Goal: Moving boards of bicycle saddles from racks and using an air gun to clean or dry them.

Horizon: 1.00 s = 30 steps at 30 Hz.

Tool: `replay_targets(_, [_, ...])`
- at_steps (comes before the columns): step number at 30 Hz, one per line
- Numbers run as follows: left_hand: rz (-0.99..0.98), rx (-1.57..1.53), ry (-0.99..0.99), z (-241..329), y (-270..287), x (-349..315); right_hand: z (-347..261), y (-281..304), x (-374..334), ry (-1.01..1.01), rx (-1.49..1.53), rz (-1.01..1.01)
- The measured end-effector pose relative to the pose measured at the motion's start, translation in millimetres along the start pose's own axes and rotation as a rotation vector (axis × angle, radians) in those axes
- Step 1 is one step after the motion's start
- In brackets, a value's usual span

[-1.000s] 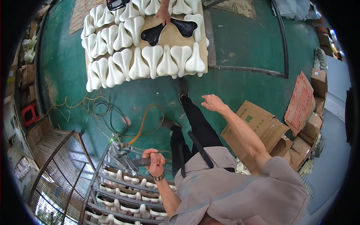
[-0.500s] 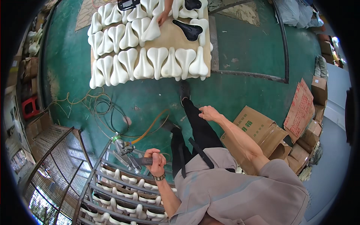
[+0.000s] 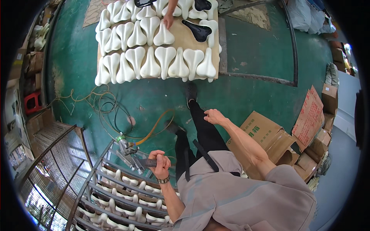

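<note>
My left hand [image 3: 158, 164] is closed round the dark grip of a metal spray gun [image 3: 131, 154] with a green part at its tip. An orange hose [image 3: 155, 125] runs from the gun toward the floor. The gun hangs above the upper rails of a metal rack [image 3: 94, 181] that holds white saddle-shaped pieces [image 3: 135, 198]. My right hand [image 3: 216, 116] holds nothing visible and hovers over or rests by my right thigh, its fingers loosely bent and apart. At the table, another person's hand [image 3: 168, 20] touches a white saddle-shaped piece [image 3: 163, 36] in the middle row.
Ahead stands a table [image 3: 185, 38] bearing rows of white saddle-shaped pieces and a black saddle [image 3: 197, 30]. Coiled hoses [image 3: 106, 107] lie on the green floor. Cardboard boxes [image 3: 260, 133] sit at my right; a wire-mesh frame [image 3: 58, 161] is at my left.
The other person's white saddle-shaped piece has gone from tilted to standing with its wide end toward me in the middle row. The view has shifted slightly; my hands hold nearly the same pose.
</note>
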State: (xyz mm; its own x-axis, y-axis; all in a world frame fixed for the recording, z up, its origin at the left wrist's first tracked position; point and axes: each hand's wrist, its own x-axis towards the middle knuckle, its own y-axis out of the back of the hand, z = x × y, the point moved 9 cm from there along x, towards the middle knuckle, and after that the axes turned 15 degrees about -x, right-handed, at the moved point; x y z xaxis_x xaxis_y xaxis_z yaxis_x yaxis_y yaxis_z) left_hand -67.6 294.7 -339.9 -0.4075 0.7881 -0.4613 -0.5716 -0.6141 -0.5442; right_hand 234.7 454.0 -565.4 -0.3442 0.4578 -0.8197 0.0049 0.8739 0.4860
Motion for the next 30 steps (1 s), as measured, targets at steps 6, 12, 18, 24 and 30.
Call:
replay_targets(6, [-0.059, -0.013, -0.035, 10.0, -16.8, -8.7, -2.0, 0.7, -11.7, 0.007, 0.014, 0.012])
replay_targets(12, [-0.051, -0.047, -0.052, 21.7, -22.5, -18.6, 6.3, 2.5, -27.3, -0.034, 0.007, 0.023])
replay_targets(18, [-0.06, -0.04, -0.074, 28.6, -17.8, -26.4, 16.8, -10.5, -43.4, -0.069, 0.047, 0.035])
replay_targets(24, [-0.076, -0.02, -0.07, 32.3, -15.6, -30.6, 18.6, -32.1, -56.0, -0.076, 0.048, 0.015])
replay_targets(30, [-0.075, -0.001, -0.054, 32.3, -16.6, -30.5, 26.1, -56.3, -49.5, -0.061, 0.034, 0.006])
